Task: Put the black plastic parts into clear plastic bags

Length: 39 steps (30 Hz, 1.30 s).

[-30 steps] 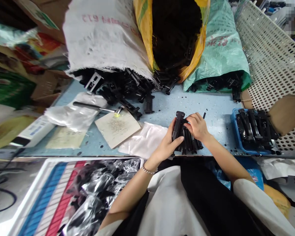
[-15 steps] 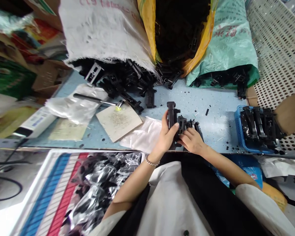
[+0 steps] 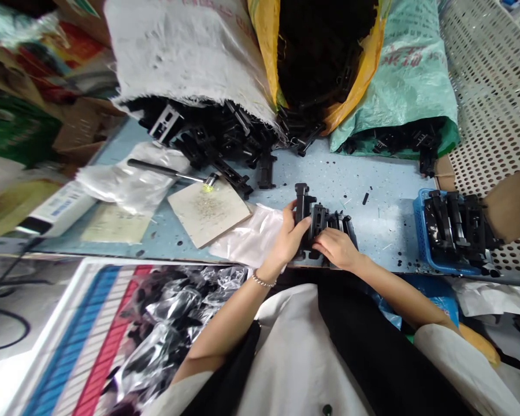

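At the bench's front edge, my left hand [image 3: 288,238] is wrapped round a long black plastic part [image 3: 302,199] with a wider cap at its far end. My right hand [image 3: 337,248] has its fingers curled together at the near end of a slotted black part [image 3: 318,218], close against the first one. Whether it grips that part or only presses on it is partly hidden by the fingers. More black parts [image 3: 345,224] stand in a row just right of these, partly behind my right hand.
Black parts spill from a white sack [image 3: 186,52], a yellow sack [image 3: 264,34] and a green sack [image 3: 407,75] at the back. A hammer [image 3: 158,168] rests by a square board [image 3: 208,216]. A blue basket [image 3: 423,231] of parts stands right; bagged parts [image 3: 169,312] lie below left.
The view has shifted slightly. Both hands stay at the same black parts, with the right fingers drawn a little closer to the near end of the slotted one.
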Motion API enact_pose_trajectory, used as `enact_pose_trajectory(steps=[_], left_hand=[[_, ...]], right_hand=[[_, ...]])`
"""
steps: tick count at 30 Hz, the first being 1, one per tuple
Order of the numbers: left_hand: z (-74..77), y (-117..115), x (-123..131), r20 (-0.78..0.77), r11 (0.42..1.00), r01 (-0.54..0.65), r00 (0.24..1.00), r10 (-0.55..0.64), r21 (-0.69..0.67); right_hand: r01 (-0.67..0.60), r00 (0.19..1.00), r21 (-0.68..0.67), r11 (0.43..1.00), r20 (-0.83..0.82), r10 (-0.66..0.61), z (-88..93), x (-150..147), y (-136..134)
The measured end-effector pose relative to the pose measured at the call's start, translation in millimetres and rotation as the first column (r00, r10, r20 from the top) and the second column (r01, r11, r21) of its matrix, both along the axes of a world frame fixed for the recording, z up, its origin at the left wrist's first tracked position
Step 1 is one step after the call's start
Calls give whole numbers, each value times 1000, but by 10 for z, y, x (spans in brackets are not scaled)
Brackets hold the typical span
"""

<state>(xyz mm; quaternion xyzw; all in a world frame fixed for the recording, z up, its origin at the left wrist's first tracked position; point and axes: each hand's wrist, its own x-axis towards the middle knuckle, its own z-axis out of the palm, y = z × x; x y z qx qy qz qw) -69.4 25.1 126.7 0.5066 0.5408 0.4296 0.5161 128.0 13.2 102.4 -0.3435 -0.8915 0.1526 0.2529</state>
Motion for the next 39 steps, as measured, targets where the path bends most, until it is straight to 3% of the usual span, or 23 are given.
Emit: enact_pose_trajectory(steps=[2, 4, 7, 10, 12, 14, 17, 18, 20, 22, 25, 27, 29, 32, 35, 37, 39], left_hand=[[-151, 67, -82, -235, 1000, 13, 972, -10, 13], [-317, 97, -62, -376, 999, 36, 926, -36, -7], [-546, 50, 182, -341, 997, 82, 937, -82, -17], [-651, 18, 447, -369, 990, 123, 925, -89, 70], [-605, 129, 453, -452, 970, 193, 885, -108, 147], [-481, 410, 275, -533, 952, 211, 844, -63, 222], [-267, 1073, -177, -663, 966, -12, 724, 188, 259], [-213, 1299, -316, -701, 970, -113, 673, 235, 216], [-135, 1645, -500, -746, 974, -215, 638, 191, 65], [-86, 1762, -527, -743, 977, -203, 663, 95, -57], [-33, 1459, -318, -664, 992, -104, 747, 34, -66], [9, 1039, -116, -514, 1000, 9, 858, -14, -13], [64, 595, 42, -306, 984, 168, 941, -141, 63], [158, 129, 121, -139, 918, 362, 929, -342, 161], [231, -44, 70, -135, 889, 423, 905, -404, 173], [262, -74, 40, -148, 884, 448, 891, -429, 135], [273, -82, 48, -164, 880, 465, 880, -446, 101]], right_hand=[[143, 990, -64, 988, 5, -143, -15, 57, 39], [295, 956, -58, 954, 32, -293, -69, 153, 78], [394, 917, -52, 918, 97, -388, -193, 330, 122], [425, 901, -93, 900, 140, -411, -265, 528, 156], [438, 895, -112, 892, 150, -421, -251, 656, 172], [440, 896, -120, 890, 131, -425, -202, 746, 178], [443, 896, -93, 892, 42, -441, -113, 755, 172], [438, 898, -77, 896, 4, -439, -86, 726, 170], [415, 906, -49, 909, -67, -417, -33, 641, 169], [391, 911, -36, 920, -126, -392, 26, 548, 179], [385, 905, -61, 921, -174, -389, 124, 425, 234], [393, 895, -79, 916, -196, -401, 185, 356, 308], [429, 881, -39, 903, -201, -427, 231, 300, 399], [448, 889, 121, 886, -167, -426, 273, 254, 494], [375, 924, 229, 898, -165, -344, 302, 246, 490], [341, 934, 216, 915, -190, -303, 317, 237, 457], [331, 920, 95, 939, -251, -299, 330, 210, 426]])
